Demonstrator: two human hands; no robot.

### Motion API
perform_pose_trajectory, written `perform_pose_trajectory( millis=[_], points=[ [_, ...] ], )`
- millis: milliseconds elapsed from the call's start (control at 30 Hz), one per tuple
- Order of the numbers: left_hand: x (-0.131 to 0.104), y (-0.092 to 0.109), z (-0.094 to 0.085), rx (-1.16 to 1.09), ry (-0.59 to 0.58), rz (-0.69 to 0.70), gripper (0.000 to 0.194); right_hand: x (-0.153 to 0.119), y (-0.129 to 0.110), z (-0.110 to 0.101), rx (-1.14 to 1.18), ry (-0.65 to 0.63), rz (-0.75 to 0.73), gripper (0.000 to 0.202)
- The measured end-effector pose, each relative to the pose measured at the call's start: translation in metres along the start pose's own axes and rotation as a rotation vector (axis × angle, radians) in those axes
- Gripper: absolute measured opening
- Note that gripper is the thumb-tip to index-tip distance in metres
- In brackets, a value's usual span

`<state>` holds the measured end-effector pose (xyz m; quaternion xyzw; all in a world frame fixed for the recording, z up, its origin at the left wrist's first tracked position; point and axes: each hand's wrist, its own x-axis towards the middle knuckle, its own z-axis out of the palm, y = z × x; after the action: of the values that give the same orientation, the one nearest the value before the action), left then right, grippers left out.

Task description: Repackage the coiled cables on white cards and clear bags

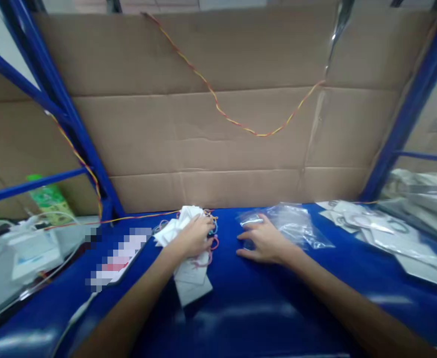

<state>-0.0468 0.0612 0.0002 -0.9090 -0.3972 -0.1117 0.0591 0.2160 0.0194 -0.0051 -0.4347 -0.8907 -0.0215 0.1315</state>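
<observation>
My left hand (199, 235) rests on a pile of white cards (192, 281) with pink and coloured cords (214, 243) looped at their right edge. Its fingers are bent over the pile; whether they grip a card is hidden. My right hand (263, 240) lies at the left edge of some clear plastic bags (293, 223), palm down, with its fingers spread and touching the plastic. A gap of blue table surface (227, 288) separates the two hands.
A phone (123, 258) with a white cable lies at the left. White cards in clear bags (386, 233) spread over the right side. Behind stands a cardboard panel (211, 144) between blue metal posts (65, 109). A green bottle (50, 199) is far left.
</observation>
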Motion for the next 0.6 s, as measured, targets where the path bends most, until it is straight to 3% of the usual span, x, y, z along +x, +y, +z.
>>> perform_pose_trajectory(
  millis=[167, 367, 467, 600],
  points=[
    [0.002, 0.009, -0.003, 0.011, 0.031, 0.032, 0.023, -0.001, 0.008, -0.005, -0.046, 0.088, 0.059, 0.044],
    [0.003, 0.038, 0.004, 0.069, 0.128, -0.054, 0.047, -0.001, 0.01, 0.007, -0.085, 0.134, 0.131, 0.06],
    [0.003, 0.045, 0.016, 0.093, 0.167, -0.088, 0.06, -0.004, 0.012, 0.011, -0.062, 0.092, 0.154, 0.074],
    [0.002, 0.043, 0.029, 0.095, 0.123, -0.123, 0.071, -0.007, 0.018, 0.012, -0.025, -0.054, 0.276, 0.093]
  ],
)
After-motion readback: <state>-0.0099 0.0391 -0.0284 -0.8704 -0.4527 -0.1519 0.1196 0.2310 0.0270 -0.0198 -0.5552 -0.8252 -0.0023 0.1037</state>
